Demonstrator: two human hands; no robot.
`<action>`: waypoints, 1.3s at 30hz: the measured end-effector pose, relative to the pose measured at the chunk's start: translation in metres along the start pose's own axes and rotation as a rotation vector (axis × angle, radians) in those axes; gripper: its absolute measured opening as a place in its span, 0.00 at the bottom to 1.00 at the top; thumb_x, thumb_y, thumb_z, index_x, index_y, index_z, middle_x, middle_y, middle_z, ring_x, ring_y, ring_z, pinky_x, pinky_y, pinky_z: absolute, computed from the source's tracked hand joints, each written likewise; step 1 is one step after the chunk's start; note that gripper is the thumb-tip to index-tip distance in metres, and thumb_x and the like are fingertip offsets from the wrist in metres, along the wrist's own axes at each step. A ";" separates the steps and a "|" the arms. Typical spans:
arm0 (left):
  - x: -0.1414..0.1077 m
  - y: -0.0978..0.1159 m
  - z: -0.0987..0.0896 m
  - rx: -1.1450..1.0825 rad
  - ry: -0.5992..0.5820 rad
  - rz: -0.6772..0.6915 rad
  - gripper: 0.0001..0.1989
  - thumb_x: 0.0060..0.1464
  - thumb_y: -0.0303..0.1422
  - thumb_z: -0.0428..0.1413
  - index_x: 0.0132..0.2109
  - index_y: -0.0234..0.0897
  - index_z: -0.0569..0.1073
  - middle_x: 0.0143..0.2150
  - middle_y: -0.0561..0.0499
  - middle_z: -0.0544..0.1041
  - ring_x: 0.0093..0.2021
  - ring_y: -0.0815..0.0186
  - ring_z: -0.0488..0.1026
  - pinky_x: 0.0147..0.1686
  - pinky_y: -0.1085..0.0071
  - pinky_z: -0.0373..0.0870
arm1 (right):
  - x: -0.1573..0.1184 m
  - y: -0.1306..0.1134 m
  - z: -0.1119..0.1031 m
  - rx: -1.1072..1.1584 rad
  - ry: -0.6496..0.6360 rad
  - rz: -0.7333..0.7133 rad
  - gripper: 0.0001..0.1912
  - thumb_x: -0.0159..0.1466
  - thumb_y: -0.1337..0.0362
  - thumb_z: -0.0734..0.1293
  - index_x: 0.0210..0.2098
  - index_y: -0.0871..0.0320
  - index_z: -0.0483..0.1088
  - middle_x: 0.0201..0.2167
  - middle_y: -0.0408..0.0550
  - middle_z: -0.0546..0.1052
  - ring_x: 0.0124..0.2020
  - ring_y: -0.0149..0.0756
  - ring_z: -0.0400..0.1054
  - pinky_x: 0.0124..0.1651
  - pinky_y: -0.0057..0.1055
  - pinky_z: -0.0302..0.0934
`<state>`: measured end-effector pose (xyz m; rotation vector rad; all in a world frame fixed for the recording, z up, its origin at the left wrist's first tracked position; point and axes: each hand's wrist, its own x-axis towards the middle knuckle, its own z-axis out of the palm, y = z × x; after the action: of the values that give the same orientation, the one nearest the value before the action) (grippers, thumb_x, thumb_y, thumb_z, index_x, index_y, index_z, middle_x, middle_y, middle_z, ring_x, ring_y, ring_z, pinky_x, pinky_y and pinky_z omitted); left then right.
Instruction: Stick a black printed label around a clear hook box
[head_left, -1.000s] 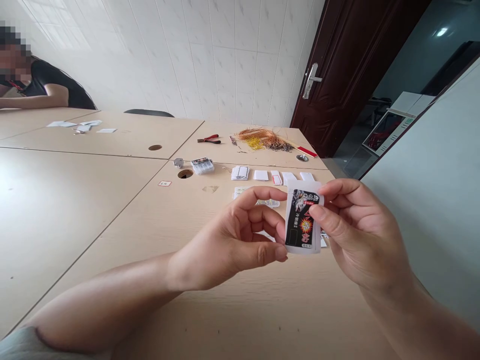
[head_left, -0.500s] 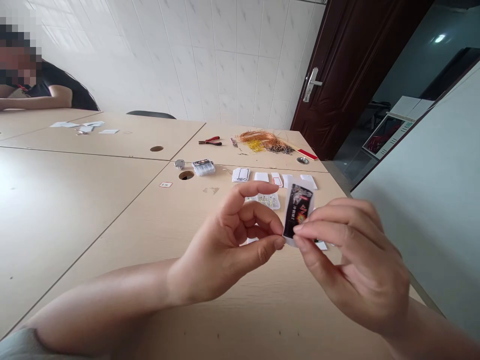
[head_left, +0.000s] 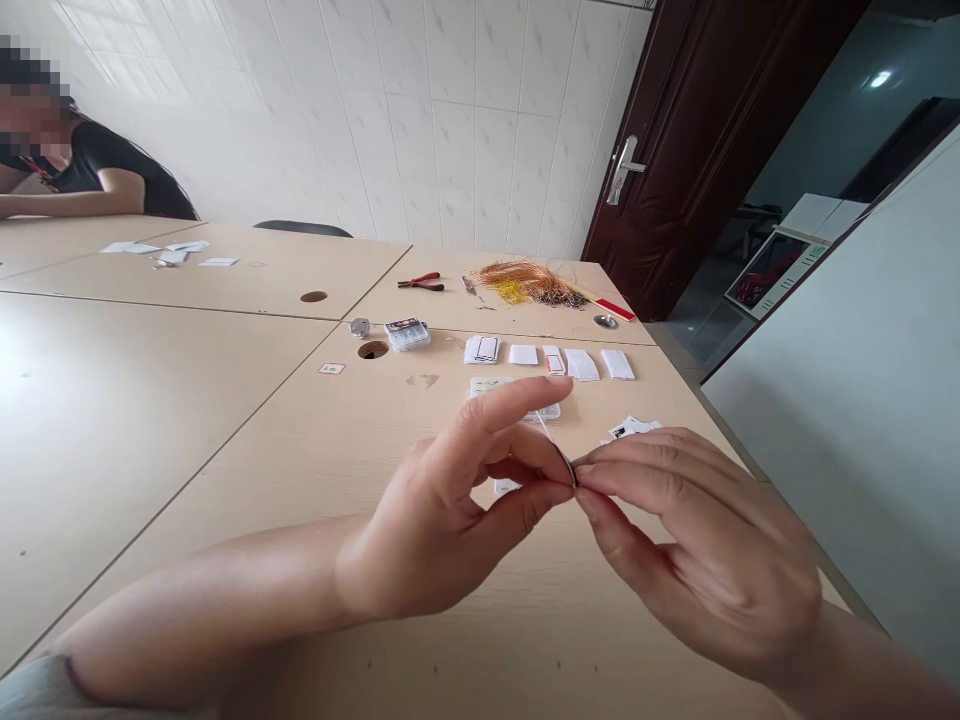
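A black printed sticker on white backing [head_left: 558,447] is turned nearly edge-on, so its printed face is hidden. My left hand [head_left: 472,510] pinches the sticker's near edge between thumb and a finger, its index finger raised and curved above. Against the same edge, my right hand [head_left: 697,545] is closed in a pinch, fingertips touching those of the left. Behind the left fingers, a clear plastic case [head_left: 553,411] lies partly covered. Small white-and-black pieces [head_left: 634,427] lie just beyond the right hand.
White card stacks [head_left: 581,365] form a row across the table. Farther back are stacked clear cases [head_left: 407,334], red-handled pliers [head_left: 421,283], copper-coloured wires [head_left: 517,275] and a round metal dish [head_left: 605,321]. A table hole [head_left: 373,350] is left of them. Another person [head_left: 112,170] sits far left.
The sticker has turned from showing its printed face to nearly edge-on. My left fingers have closed on it, and my right fingertips have moved slightly left to meet them.
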<state>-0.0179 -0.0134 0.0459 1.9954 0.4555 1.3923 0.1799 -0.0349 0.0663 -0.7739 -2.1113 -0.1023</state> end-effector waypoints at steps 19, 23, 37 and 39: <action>0.005 0.011 -0.004 -0.516 -0.021 -0.418 0.29 0.61 0.19 0.60 0.61 0.54 0.64 0.37 0.59 0.78 0.37 0.76 0.75 0.36 0.82 0.73 | -0.003 0.002 0.002 0.343 -0.067 0.373 0.05 0.70 0.65 0.62 0.36 0.51 0.65 0.31 0.35 0.76 0.33 0.24 0.71 0.37 0.19 0.65; 0.002 0.010 -0.004 -0.507 -0.017 -0.395 0.35 0.61 0.18 0.59 0.64 0.61 0.63 0.37 0.59 0.76 0.36 0.76 0.73 0.35 0.83 0.72 | -0.004 0.001 0.000 0.411 -0.069 0.424 0.06 0.71 0.64 0.62 0.36 0.50 0.66 0.31 0.35 0.75 0.32 0.23 0.69 0.35 0.17 0.64; 0.008 0.017 -0.005 -0.539 0.061 -0.449 0.32 0.55 0.15 0.57 0.59 0.54 0.67 0.32 0.60 0.74 0.34 0.75 0.74 0.32 0.83 0.69 | -0.007 0.008 0.000 0.687 -0.055 0.637 0.11 0.72 0.56 0.64 0.34 0.50 0.69 0.32 0.40 0.75 0.37 0.32 0.68 0.36 0.24 0.65; 0.008 0.017 -0.006 -0.574 0.086 -0.469 0.31 0.54 0.15 0.57 0.58 0.52 0.68 0.32 0.59 0.74 0.36 0.73 0.75 0.35 0.81 0.71 | -0.007 0.008 0.000 0.738 -0.044 0.656 0.12 0.72 0.53 0.65 0.33 0.50 0.70 0.33 0.41 0.74 0.38 0.33 0.68 0.37 0.25 0.65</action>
<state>-0.0214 -0.0191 0.0643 1.2705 0.4598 1.1461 0.1875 -0.0317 0.0591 -0.9448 -1.6340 0.9887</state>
